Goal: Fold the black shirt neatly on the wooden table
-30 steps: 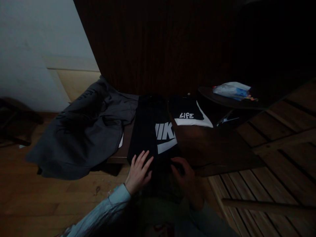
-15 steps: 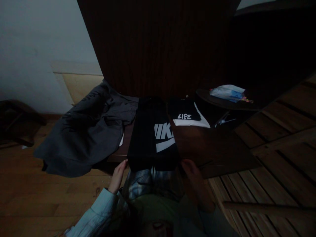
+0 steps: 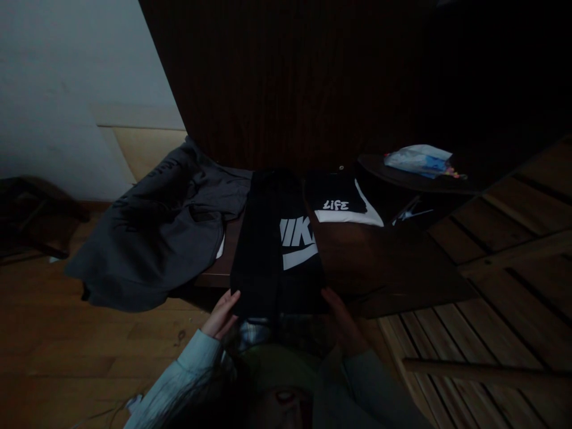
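Note:
A black garment with a white Nike print (image 3: 297, 243) lies folded into a long strip on the dark wooden bench, its near end reaching the front edge. My left hand (image 3: 223, 311) pinches the near left corner, thumb on top. At the near right corner is my right hand (image 3: 342, 313), fingers closed on the cloth; it is dim there. Left of the strip, a dark grey garment (image 3: 156, 238) is spread out and hangs over the bench edge. To the right lies a small folded black garment with white lettering and a white border (image 3: 348, 202).
A round dark stool or shelf (image 3: 379, 170) at the right carries a crinkled plastic packet (image 3: 420, 161). Wooden slats (image 3: 482, 339) stand at the lower right. A dark panel (image 3: 286, 83) rises behind the bench (image 3: 357, 256). A dark chair (image 3: 40, 217) is at the far left.
My left hand has come slightly inward, with its thumb now over the garment's corner. The near end of the black garment looks raised and flatter. The view has shifted slightly.

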Available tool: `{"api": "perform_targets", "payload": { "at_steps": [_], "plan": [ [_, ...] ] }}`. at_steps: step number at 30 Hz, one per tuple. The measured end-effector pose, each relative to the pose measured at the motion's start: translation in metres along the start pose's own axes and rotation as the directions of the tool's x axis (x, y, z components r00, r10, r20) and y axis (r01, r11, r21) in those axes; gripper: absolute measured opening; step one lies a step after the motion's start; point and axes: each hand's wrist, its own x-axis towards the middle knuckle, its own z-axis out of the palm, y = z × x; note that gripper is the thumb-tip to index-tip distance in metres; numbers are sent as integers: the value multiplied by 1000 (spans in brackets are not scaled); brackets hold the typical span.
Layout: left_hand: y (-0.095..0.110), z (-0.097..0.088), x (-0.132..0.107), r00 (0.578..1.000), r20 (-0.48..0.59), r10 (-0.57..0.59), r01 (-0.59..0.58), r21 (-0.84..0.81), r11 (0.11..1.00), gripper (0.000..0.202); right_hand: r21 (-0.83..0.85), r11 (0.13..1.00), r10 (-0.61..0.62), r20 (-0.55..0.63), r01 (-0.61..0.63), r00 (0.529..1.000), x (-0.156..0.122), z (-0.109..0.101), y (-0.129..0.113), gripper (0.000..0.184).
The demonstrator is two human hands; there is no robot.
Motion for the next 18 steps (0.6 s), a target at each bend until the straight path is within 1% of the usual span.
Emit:
{"api": "perform_targets", "payload": {
  "at_steps": [1, 3, 5, 6, 7, 8, 10, 11, 13, 16, 18],
  "plan": [
    [-1, 4, -1, 1000, -8, 22, -22, 6, 1000, 39, -23, 1000, 15, -59, -17, 998, 0, 0, 0, 36],
    [-1, 10, -2, 998, -24, 62, -62, 11, 998, 41, -82, 996, 27, -156, -41, 987, -1, 0, -3, 36],
    [-1, 14, -5, 995, -54, 81, -80, 15, 997, 41, -235, 972, -81, -219, 28, 972, -5, -2, -13, 39],
    [-1, 15, -6, 995, -69, 78, -77, 16, 997, 40, -291, 955, -132, -229, 61, 964, -8, -1, -19, 39],
    [0, 16, -8, 994, -85, 72, -71, 16, 997, 39, -320, 943, -164, -213, 89, 963, -11, 0, -26, 37],
    [1, 16, -9, 993, -101, 63, -62, 12, 998, 37, -325, 938, -178, -163, 118, 970, -15, 3, -33, 35],
    [3, 18, -12, 992, -120, 35, -38, -19, 999, 34, -310, 935, -181, 10, 175, 983, -21, 13, -45, 30],
    [4, 18, -14, 993, -119, 20, -26, -45, 999, 33, -309, 930, -178, 94, 199, 979, -23, 20, -50, 26],
    [6, 20, -16, 996, -89, -13, 4, -96, 995, 32, -324, 920, -159, 204, 220, 966, -24, 35, -54, 22],
    [6, 23, -19, 999, -33, -31, 27, -117, 993, 33, -324, 932, -85, 244, 164, 966, -21, 57, -48, 26],
    [5, 23, -20, 999, -16, -34, 32, -102, 994, 34, -281, 951, -48, 266, 125, 963, -17, 68, -40, 24]
  ]
}}
